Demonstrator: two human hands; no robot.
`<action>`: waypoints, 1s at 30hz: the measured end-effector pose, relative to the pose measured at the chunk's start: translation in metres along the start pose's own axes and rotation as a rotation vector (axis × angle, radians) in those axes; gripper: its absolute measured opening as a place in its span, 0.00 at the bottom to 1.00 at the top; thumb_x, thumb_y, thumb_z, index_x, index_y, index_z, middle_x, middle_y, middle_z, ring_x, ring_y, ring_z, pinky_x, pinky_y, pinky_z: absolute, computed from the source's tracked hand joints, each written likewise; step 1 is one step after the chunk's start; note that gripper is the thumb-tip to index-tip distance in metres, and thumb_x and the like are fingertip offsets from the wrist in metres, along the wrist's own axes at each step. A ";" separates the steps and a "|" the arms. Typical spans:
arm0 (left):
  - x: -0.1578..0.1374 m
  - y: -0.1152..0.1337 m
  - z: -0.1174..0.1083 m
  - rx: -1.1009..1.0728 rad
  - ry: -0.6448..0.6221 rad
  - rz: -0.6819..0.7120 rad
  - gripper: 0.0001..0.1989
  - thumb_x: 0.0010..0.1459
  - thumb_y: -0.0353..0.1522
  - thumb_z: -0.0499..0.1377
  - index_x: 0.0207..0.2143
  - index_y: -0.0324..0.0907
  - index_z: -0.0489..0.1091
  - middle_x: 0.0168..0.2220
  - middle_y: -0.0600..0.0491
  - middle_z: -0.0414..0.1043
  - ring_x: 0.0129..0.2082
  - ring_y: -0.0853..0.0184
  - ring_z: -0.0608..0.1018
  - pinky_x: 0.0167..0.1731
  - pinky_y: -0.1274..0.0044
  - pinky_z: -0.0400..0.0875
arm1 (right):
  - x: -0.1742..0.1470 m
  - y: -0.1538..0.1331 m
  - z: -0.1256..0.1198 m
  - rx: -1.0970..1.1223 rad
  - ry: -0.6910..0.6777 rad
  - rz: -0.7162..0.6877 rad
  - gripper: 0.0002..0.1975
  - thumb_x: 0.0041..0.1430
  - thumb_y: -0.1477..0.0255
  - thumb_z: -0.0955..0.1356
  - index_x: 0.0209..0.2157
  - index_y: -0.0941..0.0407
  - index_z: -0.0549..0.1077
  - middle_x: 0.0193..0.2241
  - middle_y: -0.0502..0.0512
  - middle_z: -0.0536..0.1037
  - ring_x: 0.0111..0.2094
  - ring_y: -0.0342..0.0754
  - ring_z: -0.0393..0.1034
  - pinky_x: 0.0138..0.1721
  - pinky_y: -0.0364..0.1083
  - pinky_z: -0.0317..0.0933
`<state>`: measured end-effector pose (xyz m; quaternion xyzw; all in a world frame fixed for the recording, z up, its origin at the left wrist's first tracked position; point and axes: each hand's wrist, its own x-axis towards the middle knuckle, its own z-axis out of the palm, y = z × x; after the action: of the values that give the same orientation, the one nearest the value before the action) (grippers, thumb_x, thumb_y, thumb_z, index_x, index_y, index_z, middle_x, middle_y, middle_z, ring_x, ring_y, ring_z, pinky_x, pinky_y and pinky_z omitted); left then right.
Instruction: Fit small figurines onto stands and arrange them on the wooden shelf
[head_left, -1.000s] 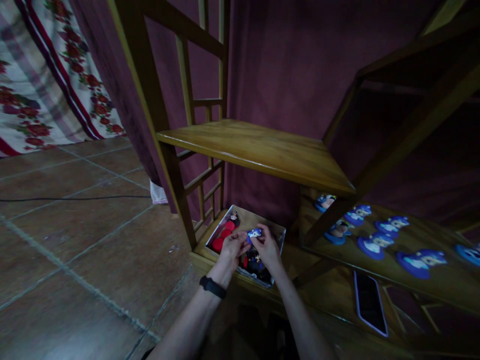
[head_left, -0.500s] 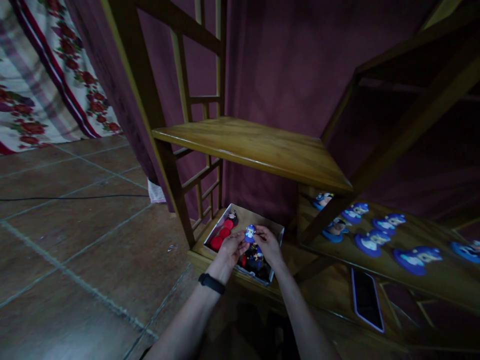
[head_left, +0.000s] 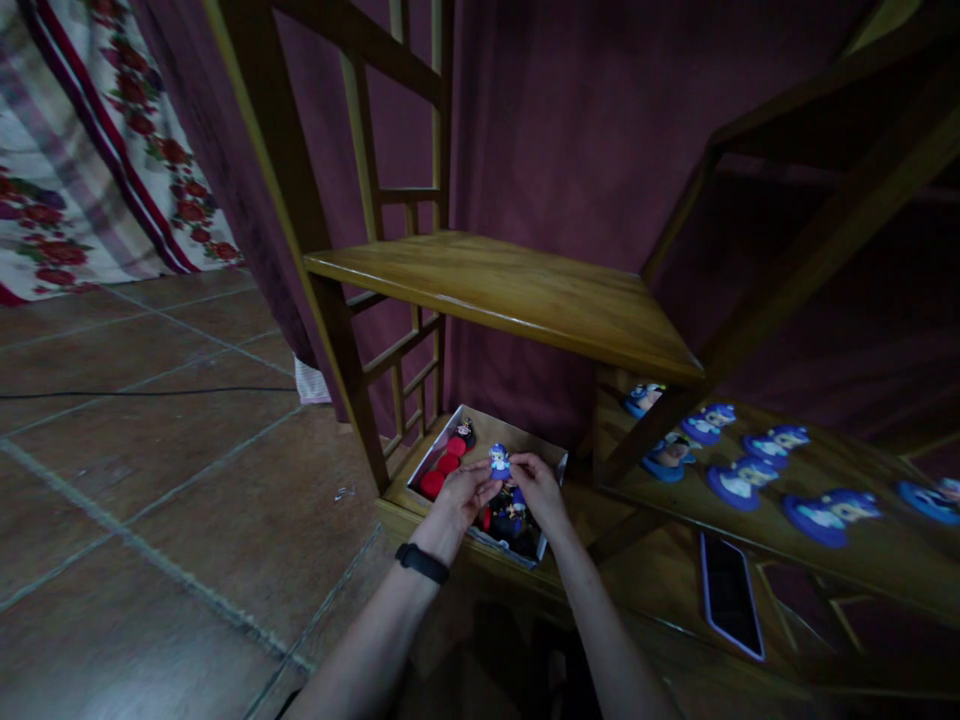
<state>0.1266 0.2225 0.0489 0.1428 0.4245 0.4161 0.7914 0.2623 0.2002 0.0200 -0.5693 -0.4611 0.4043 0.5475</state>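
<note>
A small blue-and-white figurine (head_left: 499, 459) stands upright on its round base between my two hands, above an open cardboard box (head_left: 551, 455). My left hand (head_left: 466, 492) grips its base from the left. Closed on its right side are the fingers of my right hand (head_left: 537, 487). Inside the box, several round red pieces (head_left: 448, 464) lie along the left. A dark figurine (head_left: 465, 433) stands in the far left corner, and more dark and blue figurines (head_left: 513, 512) lie under my hands, partly hidden.
Several blue figurines (head_left: 741, 482) rest on the wooden shelf at right. Below them lies a phone (head_left: 730, 595) with a pale purple edge. A wooden board (head_left: 510, 290) juts out above the box. The lattice side post (head_left: 330, 300) rises at left.
The figurine has turned slightly and shifted up a little in my fingers. Both hands stay almost in place over the box.
</note>
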 end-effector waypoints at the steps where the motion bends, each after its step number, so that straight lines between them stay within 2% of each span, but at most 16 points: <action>1: 0.000 0.000 0.000 0.004 -0.005 0.002 0.05 0.51 0.19 0.58 0.32 0.34 0.69 0.24 0.49 0.74 0.21 0.71 0.77 0.25 0.81 0.74 | 0.000 0.002 0.000 0.012 0.000 0.016 0.12 0.48 0.62 0.67 0.33 0.55 0.73 0.33 0.52 0.76 0.34 0.47 0.70 0.36 0.46 0.65; 12: -0.007 0.001 0.005 0.063 0.062 0.086 0.07 0.52 0.18 0.55 0.33 0.33 0.68 0.20 0.50 0.72 0.17 0.72 0.75 0.23 0.81 0.73 | -0.005 -0.004 0.002 0.023 0.001 0.025 0.11 0.47 0.63 0.68 0.29 0.55 0.72 0.29 0.51 0.75 0.31 0.47 0.70 0.35 0.46 0.66; 19: -0.006 0.000 0.003 0.044 0.036 0.043 0.05 0.53 0.19 0.55 0.32 0.34 0.68 0.21 0.50 0.73 0.18 0.73 0.75 0.25 0.80 0.74 | 0.000 0.005 -0.001 -0.031 0.007 0.017 0.11 0.47 0.63 0.68 0.30 0.55 0.72 0.29 0.50 0.75 0.31 0.46 0.69 0.36 0.46 0.65; 24: -0.005 0.000 0.003 0.020 -0.007 0.008 0.05 0.52 0.19 0.56 0.31 0.34 0.68 0.23 0.48 0.73 0.21 0.71 0.77 0.27 0.79 0.75 | 0.003 0.007 -0.001 0.004 0.011 0.006 0.10 0.46 0.66 0.67 0.32 0.55 0.72 0.32 0.50 0.76 0.35 0.46 0.69 0.41 0.46 0.63; 30: -0.004 -0.002 0.003 0.047 -0.008 0.057 0.11 0.50 0.15 0.55 0.33 0.34 0.67 0.24 0.49 0.74 0.24 0.68 0.78 0.29 0.76 0.76 | -0.001 -0.003 0.001 0.026 0.035 -0.009 0.13 0.47 0.69 0.67 0.37 0.54 0.72 0.36 0.52 0.76 0.37 0.46 0.70 0.43 0.47 0.63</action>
<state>0.1290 0.2183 0.0514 0.1749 0.4268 0.4280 0.7772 0.2609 0.1992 0.0232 -0.5670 -0.4490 0.3976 0.5646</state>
